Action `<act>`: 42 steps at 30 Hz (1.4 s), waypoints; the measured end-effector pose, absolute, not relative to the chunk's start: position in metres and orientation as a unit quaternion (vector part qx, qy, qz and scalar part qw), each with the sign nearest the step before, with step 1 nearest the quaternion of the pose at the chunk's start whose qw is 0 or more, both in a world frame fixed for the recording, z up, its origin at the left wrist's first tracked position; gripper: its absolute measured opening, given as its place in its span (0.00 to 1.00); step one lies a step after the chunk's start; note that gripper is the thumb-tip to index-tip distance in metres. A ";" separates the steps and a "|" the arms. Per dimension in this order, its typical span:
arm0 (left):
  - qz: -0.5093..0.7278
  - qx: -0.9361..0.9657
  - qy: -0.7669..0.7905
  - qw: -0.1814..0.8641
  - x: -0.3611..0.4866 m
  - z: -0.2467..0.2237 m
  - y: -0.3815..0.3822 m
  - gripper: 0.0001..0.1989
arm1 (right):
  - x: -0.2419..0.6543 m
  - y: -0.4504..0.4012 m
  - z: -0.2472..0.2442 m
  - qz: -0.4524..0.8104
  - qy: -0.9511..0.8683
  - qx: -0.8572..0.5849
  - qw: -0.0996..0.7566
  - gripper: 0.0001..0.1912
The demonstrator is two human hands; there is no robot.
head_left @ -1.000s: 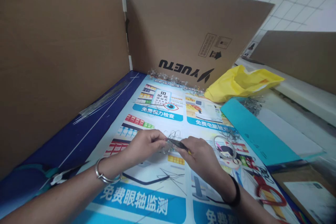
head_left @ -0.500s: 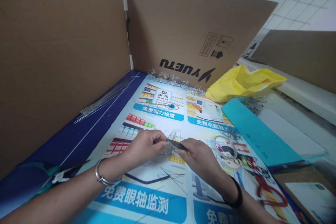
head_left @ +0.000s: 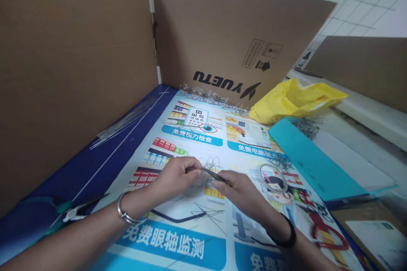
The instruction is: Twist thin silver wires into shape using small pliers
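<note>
In the middle of the printed sheet, my left hand is closed, thumb and forefinger pinching a thin bent wire whose loops stand up beside the fingertips. My right hand is wrapped round dark pointed tweezers. Their tips meet the wire right at my left fingertips. Just under the hands is a small tangle of silvery wire, partly covered by the fingers. Which part of the wire the tips grip is too small to tell.
Loose cut wires lie below my hands. Straight wires rest at the left, near green-handled pliers. A wire spool, red-handled tool, turquoise folder and yellow bag are at right. Cardboard walls stand behind.
My right hand has shifted very slightly and the tweezers have turned a little in it. My left hand stays almost in place, still pinching the wire.
</note>
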State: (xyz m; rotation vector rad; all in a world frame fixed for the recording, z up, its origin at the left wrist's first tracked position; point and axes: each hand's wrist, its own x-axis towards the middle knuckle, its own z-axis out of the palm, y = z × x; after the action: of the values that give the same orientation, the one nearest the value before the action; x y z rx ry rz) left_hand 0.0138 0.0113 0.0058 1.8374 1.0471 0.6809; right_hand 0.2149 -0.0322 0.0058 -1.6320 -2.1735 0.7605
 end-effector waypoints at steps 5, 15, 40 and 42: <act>0.277 0.738 0.426 0.443 0.014 0.007 0.012 0.08 | 0.216 -0.033 0.005 0.150 -0.791 -0.578 0.132 0.15; 0.275 0.758 0.432 0.405 0.014 0.009 0.010 0.08 | 0.216 -0.036 0.000 -0.068 -0.816 -0.562 0.115 0.12; 0.235 0.786 0.401 0.407 0.014 0.011 0.010 0.07 | 0.217 -0.033 0.004 -0.176 -0.834 -0.515 0.084 0.07; 0.238 0.793 0.395 0.399 0.014 0.011 0.010 0.07 | 0.217 -0.033 0.005 -0.172 -0.836 -0.514 0.079 0.08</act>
State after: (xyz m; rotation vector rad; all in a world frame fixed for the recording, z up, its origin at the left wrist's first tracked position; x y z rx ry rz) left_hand 0.0141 0.0102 0.0110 2.0071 0.9989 0.6017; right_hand 0.2172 -0.0332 0.0052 -1.5383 -2.5026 -0.5159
